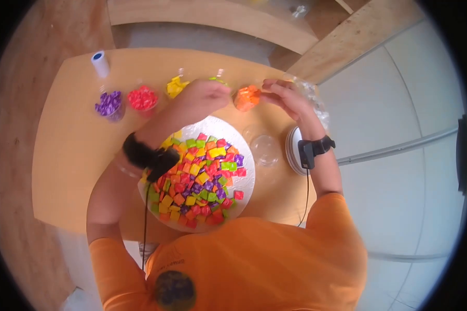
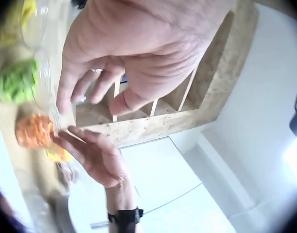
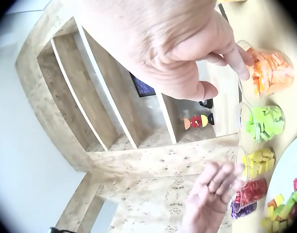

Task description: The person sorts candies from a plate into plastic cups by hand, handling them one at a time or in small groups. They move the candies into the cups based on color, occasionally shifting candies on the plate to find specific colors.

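Observation:
My left hand (image 1: 210,96) is raised over the row of cups, its fingers loosely bent with nothing in them, and it partly covers the cup of green wrapped candies (image 3: 266,123). On the other side, my right hand (image 1: 289,98) has its fingers extended beside the clear cup of orange candies (image 1: 247,98), fingertips right at the rim in the right wrist view. Left of these stand clear cups of yellow candies (image 1: 176,87), red candies (image 1: 142,98) and purple candies (image 1: 108,103). A round white tray (image 1: 248,176) nearer the body bears a mixed heap of wrapped candies (image 1: 202,179).
A clear round plastic piece (image 1: 265,150) lies right of the tray, next to a stack of white plates (image 1: 293,150). Crumpled clear plastic (image 1: 316,106) is at the right table edge. One white roll (image 1: 100,64) stands at the back left. Cables hang from both wrist cameras.

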A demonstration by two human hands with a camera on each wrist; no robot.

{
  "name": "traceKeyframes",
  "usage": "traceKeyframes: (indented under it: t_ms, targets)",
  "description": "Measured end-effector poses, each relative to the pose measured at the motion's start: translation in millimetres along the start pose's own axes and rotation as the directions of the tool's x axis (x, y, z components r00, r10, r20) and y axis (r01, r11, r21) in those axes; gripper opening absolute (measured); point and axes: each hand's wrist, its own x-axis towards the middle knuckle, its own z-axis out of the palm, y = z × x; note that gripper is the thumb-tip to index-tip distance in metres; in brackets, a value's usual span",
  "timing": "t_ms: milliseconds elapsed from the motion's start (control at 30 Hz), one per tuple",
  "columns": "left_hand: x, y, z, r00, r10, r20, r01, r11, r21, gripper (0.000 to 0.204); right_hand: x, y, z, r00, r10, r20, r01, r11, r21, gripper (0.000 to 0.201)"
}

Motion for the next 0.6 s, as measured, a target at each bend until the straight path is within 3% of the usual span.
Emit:
traceKeyframes:
  t_ms: [33, 67, 133, 200, 267, 333, 400, 467, 533, 600]
  targets:
    - [-21, -8, -6, 0.999, 0.046, 0.015, -0.048, 0.986, 0.157, 0.041, -6, 4, 2, 0.996, -0.086, -0.018, 0.085, 0.996, -0.027, 0.04]
    - [-44, -8, -8, 1.0, 0.019, -0.001, -0.018, 0.988, 0.154, 0.041, -13, 9, 8, 0.985, -0.168, -0.031, 0.166, 0.985, -0.052, 0.04]
    - [-91, -1, -7, 0.995, 0.072, -0.062, -0.028, 0.841, 0.54, 0.038, -36, 18, 26, 0.983, -0.182, 0.002, 0.181, 0.981, -0.064, 0.037]
    - [-123, -3, -3, 0.997, -0.036, -0.066, 0.067, 0.833, 0.55, 0.041, -65, 31, 42, 0.958, -0.17, 0.233, 0.206, 0.969, -0.14, 0.034]
    - [-150, -10, -5, 0.998, -0.015, 0.068, -0.037, 0.708, 0.705, 0.045, -97, 41, 67, 0.939, -0.049, 0.34, 0.156, 0.943, -0.295, 0.032]
    - [-171, -5, 2, 0.995, -0.065, 0.082, -0.009, 0.727, 0.687, 0.05, -125, 57, 89, 0.886, -0.198, 0.419, 0.394, 0.799, -0.455, 0.039]
    - [-189, -8, 6, 0.988, -0.115, 0.108, 0.014, 0.747, 0.665, 0.055, -152, 59, 109, 0.895, -0.178, 0.408, 0.386, 0.769, -0.51, 0.043]
    - [-206, -17, 5, 0.991, -0.054, 0.123, -0.06, 0.636, 0.769, 0.069, -179, 65, 130, 0.908, -0.157, 0.389, 0.368, 0.74, -0.563, 0.047]
    - [-219, -18, 5, 0.991, -0.06, 0.122, -0.058, 0.626, 0.778, 0.077, -200, 69, 148, 0.907, -0.236, 0.348, 0.413, 0.649, -0.639, 0.057]
    - [-228, -15, 8, 0.991, -0.059, 0.122, -0.059, 0.624, 0.779, 0.084, -216, 85, 157, 0.925, -0.202, 0.322, 0.372, 0.65, -0.662, 0.068]
